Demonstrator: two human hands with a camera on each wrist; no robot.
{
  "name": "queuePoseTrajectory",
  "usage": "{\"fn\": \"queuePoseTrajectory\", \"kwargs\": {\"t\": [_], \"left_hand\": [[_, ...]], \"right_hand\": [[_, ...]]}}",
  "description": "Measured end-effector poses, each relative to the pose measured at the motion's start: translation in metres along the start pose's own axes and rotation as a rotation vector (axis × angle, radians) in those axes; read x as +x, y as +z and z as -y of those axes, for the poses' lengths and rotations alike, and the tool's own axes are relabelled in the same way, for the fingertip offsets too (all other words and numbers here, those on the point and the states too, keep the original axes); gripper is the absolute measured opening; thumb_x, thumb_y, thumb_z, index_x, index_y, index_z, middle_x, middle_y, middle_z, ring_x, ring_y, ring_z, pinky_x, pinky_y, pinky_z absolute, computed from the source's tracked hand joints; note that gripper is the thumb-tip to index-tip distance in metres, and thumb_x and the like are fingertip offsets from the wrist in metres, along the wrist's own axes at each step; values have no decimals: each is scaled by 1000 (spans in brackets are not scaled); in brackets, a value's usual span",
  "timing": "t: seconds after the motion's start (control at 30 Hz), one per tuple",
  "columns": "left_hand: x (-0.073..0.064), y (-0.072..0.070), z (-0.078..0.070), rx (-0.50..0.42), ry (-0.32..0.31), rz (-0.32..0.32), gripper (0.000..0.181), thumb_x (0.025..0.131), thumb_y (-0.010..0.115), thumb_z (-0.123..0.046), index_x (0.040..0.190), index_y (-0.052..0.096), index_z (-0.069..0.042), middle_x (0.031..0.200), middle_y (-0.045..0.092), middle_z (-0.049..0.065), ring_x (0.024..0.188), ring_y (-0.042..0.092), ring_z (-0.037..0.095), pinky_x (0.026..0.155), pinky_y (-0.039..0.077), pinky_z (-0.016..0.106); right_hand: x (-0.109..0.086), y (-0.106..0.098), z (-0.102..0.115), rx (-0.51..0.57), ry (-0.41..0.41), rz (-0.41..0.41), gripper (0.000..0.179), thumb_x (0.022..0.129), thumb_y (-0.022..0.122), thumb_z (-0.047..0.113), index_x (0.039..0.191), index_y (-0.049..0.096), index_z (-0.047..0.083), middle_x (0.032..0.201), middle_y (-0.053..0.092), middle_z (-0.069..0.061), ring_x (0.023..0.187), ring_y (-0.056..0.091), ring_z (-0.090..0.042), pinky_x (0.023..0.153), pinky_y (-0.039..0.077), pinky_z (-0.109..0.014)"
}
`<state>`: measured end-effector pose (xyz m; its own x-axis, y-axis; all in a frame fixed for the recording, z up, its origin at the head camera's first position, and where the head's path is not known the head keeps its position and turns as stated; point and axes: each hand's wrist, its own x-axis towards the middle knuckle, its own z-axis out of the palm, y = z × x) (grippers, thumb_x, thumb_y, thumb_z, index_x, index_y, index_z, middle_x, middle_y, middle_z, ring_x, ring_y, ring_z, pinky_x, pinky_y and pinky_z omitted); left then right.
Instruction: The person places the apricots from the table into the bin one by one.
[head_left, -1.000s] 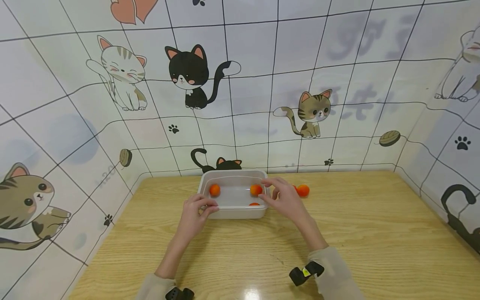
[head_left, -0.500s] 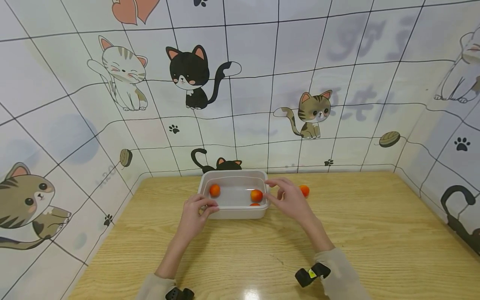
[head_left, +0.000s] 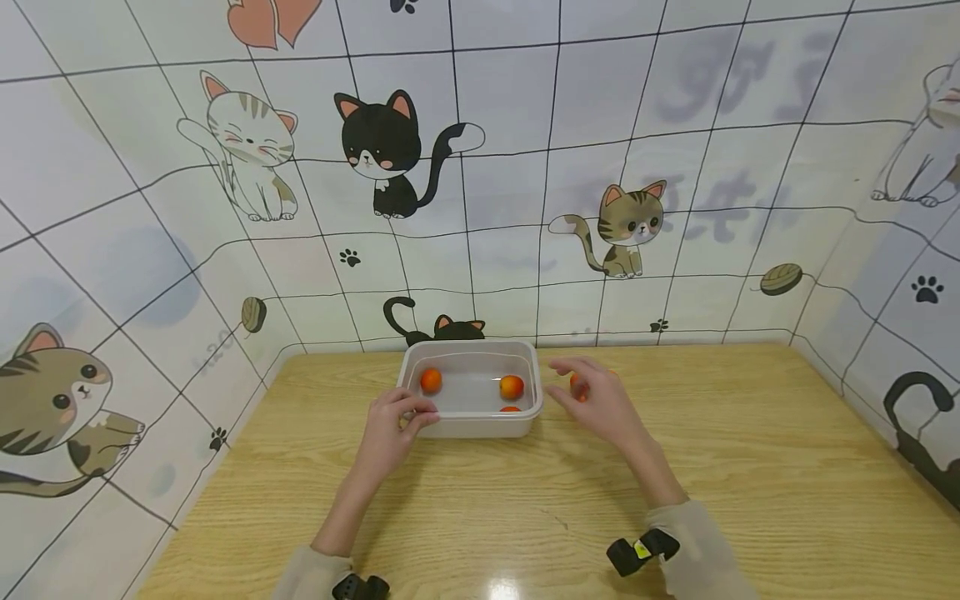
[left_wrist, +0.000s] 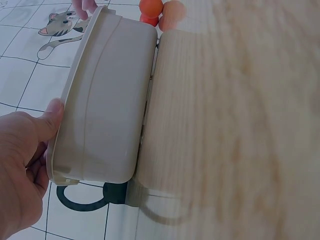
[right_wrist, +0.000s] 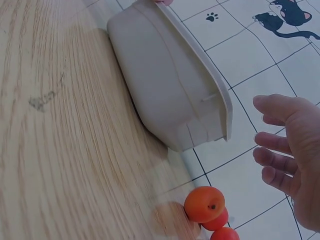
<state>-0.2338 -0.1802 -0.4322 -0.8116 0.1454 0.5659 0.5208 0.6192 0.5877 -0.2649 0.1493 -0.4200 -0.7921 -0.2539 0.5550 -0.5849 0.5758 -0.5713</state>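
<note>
A white plastic box (head_left: pixel 480 427) stands on the table, with an orange-red round fruit (head_left: pixel 431 381) at its left inside and a second fruit (head_left: pixel 512 387) at its right. Part of a third fruit (head_left: pixel 511 409) shows over the front rim. My left hand (head_left: pixel 386 429) pinches the box's rim at the front left corner, its thumb on the outside in the left wrist view. Off the box's right side, my right hand (head_left: pixel 600 402) holds nothing, fingers spread and gently bent. Beyond it, partly hidden by the fingers, lie more fruits (right_wrist: pixel 204 204) in a cluster on the table.
A wood-grain table (head_left: pixel 750 467) carries everything. Behind the box and along both sides rise walls (head_left: pixel 510 192) covered in cat drawings and grid lines. Black straps with small devices (head_left: pixel 642 552) sit on both sleeves.
My right hand has drawn away from the box's right rim, moving right toward the loose fruits. My left hand has stayed on the rim.
</note>
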Motion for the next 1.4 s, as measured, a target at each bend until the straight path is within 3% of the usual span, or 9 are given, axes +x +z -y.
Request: {"fn": "queuePoseTrajectory", "kwargs": {"t": [0.17, 0.73, 1.4], "left_hand": [[0, 0, 1, -4, 7, -5, 9, 79, 84, -6, 82, 76, -9, 84, 66, 1, 86, 56, 23, 92, 36, 50], [-1, 3, 4, -24, 13, -17, 10, 79, 84, -6, 82, 76, -11, 86, 67, -1, 86, 57, 21, 89, 36, 46], [-2, 3, 4, -14, 23, -28, 10, 79, 84, -6, 81, 76, -10, 84, 67, -1, 84, 58, 20, 87, 35, 45]], "right_hand": [[-3, -6, -6, -6, 34, 8, 36, 91, 78, 22, 123, 69, 8, 110, 68, -9, 74, 59, -16, 65, 52, -32], [-16, -14, -27, -7, 80, 26, 39, 89, 80, 16, 122, 68, 1, 112, 67, -17, 70, 58, -16, 60, 49, -27], [-30, -10, -51, -78, 181, 158, 44, 87, 82, 25, 124, 68, 4, 108, 67, -13, 68, 52, -14, 63, 47, -29]]}}
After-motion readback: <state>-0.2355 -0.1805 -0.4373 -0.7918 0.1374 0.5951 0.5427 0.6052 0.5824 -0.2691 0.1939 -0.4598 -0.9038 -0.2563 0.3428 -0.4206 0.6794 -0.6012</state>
